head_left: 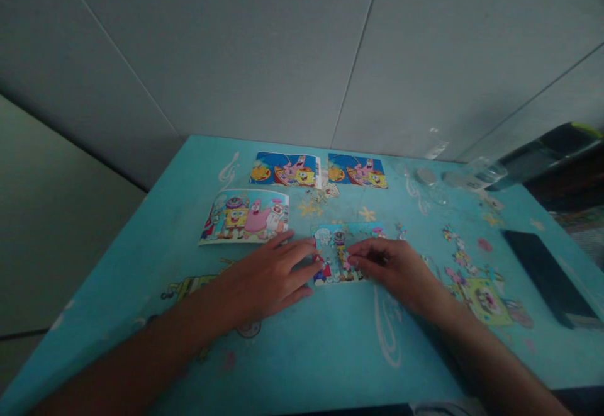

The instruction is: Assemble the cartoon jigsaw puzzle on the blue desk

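Note:
A partly assembled cartoon puzzle lies on the blue patterned table. My left hand rests at its left edge, fingers spread, fingertips touching it. Over the right part of the puzzle, my right hand has its thumb and index finger pinched together; what they hold is too small to make out. A printed picture card with similar characters lies behind my left hand. Part of the puzzle's right side is hidden by my right hand.
Two blue cartoon pictures lie at the back, small pieces between them. More loose pieces are on the right, near a dark phone-like slab. Clear containers stand at the back right, by the grey wall.

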